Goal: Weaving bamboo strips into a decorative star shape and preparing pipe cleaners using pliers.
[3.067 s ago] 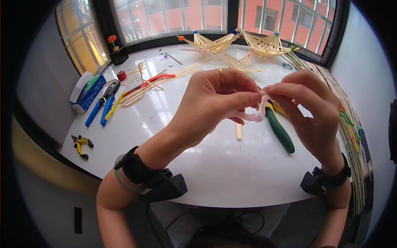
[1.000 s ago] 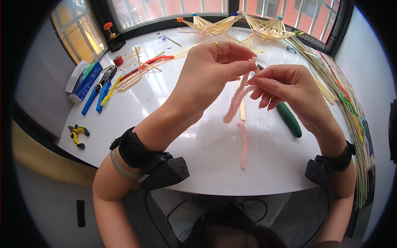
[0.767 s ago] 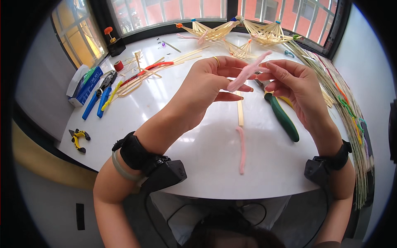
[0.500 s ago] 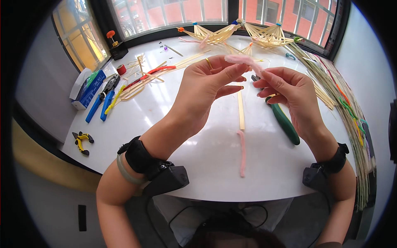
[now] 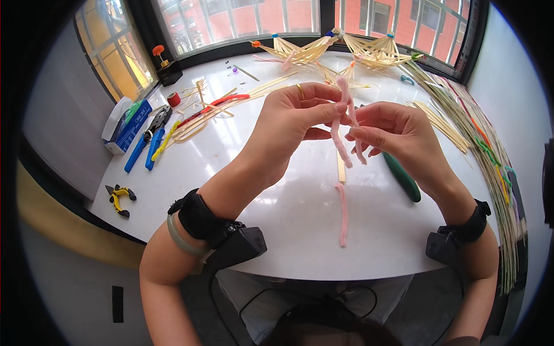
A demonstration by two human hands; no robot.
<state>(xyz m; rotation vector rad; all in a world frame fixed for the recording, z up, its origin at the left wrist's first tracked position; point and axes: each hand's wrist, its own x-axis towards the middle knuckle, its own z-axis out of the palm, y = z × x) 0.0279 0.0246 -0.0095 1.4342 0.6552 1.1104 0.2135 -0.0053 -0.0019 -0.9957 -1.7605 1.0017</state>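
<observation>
A fuzzy pink pipe cleaner (image 5: pixel 341 144) is doubled over between my hands, its bend upward and its two legs hanging down. My left hand (image 5: pixel 294 118) pinches it between thumb and fingers, just below the bend. From the other side, the thumb and fingers of my right hand (image 5: pixel 398 130) close on the right-hand leg. Below them, a flat bamboo strip (image 5: pixel 341 175) lies on the table, partly covered by the hands. Another pink pipe cleaner (image 5: pixel 343 216) lies nearer, in line with it. Beside my right hand is a green-handled tool (image 5: pixel 402 177), its head mostly hidden.
On the left of the white table (image 5: pixel 288 225) are blue-handled pliers (image 5: pixel 147 141), small yellow-and-black pliers (image 5: pixel 121 199), a blue box (image 5: pixel 130 126) and a red spool (image 5: pixel 173 99). Woven bamboo pieces (image 5: pixel 300 52) stand along the window. Long thin strips (image 5: pixel 490 144) line the right edge.
The pipe cleaner lay sideways between my hands; now it stands upright with its two legs hanging apart. My right hand has turned and lowered slightly.
</observation>
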